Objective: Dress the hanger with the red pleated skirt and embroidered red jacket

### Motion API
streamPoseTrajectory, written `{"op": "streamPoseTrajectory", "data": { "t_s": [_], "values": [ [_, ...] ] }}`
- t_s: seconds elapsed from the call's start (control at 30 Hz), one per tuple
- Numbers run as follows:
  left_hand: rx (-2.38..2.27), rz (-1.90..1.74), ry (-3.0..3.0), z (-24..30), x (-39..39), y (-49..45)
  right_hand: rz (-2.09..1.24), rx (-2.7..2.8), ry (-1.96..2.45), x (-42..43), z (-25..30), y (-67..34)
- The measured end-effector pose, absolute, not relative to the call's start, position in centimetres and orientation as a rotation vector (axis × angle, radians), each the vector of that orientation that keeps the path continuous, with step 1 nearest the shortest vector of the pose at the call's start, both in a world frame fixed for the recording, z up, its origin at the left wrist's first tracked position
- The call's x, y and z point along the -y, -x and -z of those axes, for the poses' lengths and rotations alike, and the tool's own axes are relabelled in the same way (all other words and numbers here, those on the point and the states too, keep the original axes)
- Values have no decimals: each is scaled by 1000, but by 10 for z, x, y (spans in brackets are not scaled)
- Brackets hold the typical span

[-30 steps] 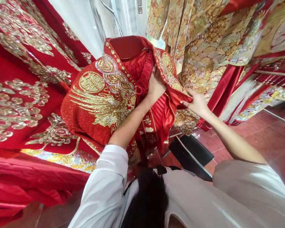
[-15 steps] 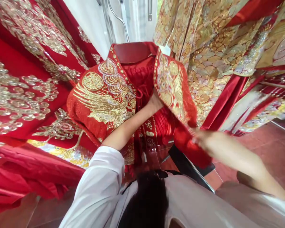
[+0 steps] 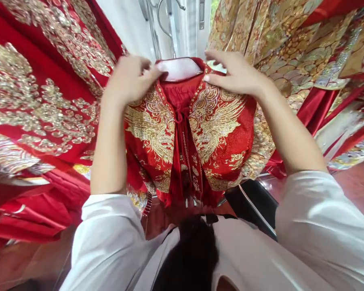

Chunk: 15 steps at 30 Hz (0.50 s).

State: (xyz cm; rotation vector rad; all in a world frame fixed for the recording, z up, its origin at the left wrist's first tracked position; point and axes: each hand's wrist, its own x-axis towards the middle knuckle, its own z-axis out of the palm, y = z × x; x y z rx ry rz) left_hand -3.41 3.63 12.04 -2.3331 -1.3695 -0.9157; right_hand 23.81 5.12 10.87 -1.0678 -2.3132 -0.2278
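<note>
A red jacket [image 3: 224,149] with gold embroidery hangs on a hanger with a metal hook [image 3: 169,32], its two front panels lying side by side. My left hand [image 3: 130,79] is at the collar's left side, thumb on the edge and fingers bent over the shoulder. On the opposite side, my right hand [image 3: 236,74] grips the collar, thumb in front and index finger stretched behind. Between the panels show a red inner garment [image 3: 180,97] and a thin red tie at the chest. A shiny pale band [image 3: 182,69] spans the neckline.
Red garments with beaded gold patterns [image 3: 45,109] hang close on the left. Gold scale-patterned garments [image 3: 278,60] hang on the right. Behind stands a pale door or window frame [image 3: 201,24]. A black flat object [image 3: 257,198] lies low on the right above red floor tiles.
Both hands have moved up to the collar: the left from the jacket's front opening, the right from its right sleeve side. The lifted right panel now lies flat and even with the left one.
</note>
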Motion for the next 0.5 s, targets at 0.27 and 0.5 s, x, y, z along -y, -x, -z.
{"op": "streamPoseTrajectory", "data": {
  "t_s": [0.27,0.5],
  "values": [
    [1459,1385,2156,-115,-47,22,-92,2138,863,-75,-118,-217],
    [1444,1135,2804,-108,-51,78,-939,2307,889,-87,-106,-272]
  ]
}}
